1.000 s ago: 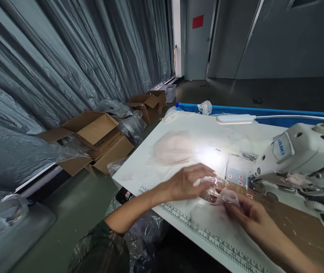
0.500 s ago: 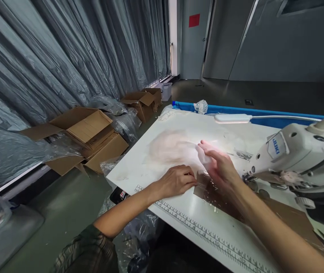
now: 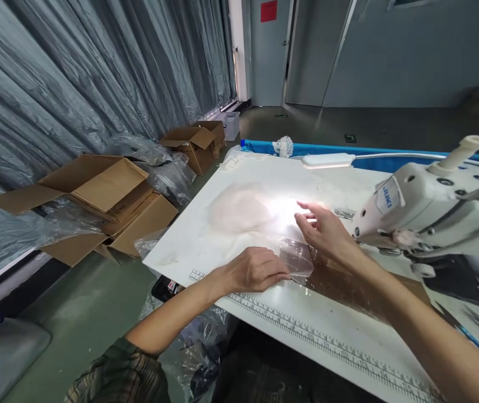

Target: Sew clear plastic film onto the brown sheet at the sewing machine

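Observation:
My left hand (image 3: 252, 270) rests on the white sewing table (image 3: 205, 246), fingers curled and pinching the edge of a clear plastic piece (image 3: 297, 258). My right hand (image 3: 324, 231) hovers just beyond it, fingers stretched out and apart, holding nothing, under the bright lamp light. A pale pink fabric pile (image 3: 239, 210) lies on the table to the left of my right hand. A brown cardboard sheet (image 3: 348, 285) lies under my right forearm.
A white sewing machine (image 3: 432, 207) stands at the right, with a lamp bar (image 3: 326, 160) above the table. A printed ruler (image 3: 306, 336) runs along the near table edge. Open cardboard boxes (image 3: 108, 190) and plastic wrap sit on the floor left, by a plastic curtain.
My right hand let go of the small translucent piece, swept out to the pink pile and now hovers open. My left hand shifted onto the clear plastic. The view moved down and left.

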A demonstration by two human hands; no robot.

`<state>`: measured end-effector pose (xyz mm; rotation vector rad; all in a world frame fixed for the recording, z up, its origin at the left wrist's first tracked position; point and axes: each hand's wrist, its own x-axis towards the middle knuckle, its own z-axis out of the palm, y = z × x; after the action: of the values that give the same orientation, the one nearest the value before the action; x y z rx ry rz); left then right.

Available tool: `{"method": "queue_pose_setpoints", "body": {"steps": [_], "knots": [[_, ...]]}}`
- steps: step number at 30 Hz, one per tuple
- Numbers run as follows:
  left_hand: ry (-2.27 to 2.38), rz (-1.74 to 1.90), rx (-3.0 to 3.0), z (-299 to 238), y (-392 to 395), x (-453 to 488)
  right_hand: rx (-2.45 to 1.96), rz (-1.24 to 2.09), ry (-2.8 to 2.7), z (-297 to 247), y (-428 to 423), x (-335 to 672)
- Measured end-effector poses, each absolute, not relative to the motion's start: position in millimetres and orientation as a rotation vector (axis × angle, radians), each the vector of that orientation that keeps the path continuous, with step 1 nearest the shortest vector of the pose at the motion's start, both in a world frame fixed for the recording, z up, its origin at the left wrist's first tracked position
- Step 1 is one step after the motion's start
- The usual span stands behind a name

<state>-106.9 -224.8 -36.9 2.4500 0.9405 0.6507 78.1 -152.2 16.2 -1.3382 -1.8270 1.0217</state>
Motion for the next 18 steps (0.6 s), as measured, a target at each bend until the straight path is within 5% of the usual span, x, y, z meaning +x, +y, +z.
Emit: {"method": "queue_pose_setpoints", "body": {"steps": [6,10,18], "knots": [[0.742,0.754,1.822,-1.5,-238.1,-70.1,-0.82,1.731,-1.914,15.5,-206.5,143.0],[0.963,0.796,1.435,15.4,-220.0,-51.1,-0.986,2.024,-1.793,6.4,-214.1,175.0],[1.486,0.59,2.055,-11.0,-188.7,-49.4,-1.576,1.593,-1.464,-40.7,-196.2,220.3]]}}
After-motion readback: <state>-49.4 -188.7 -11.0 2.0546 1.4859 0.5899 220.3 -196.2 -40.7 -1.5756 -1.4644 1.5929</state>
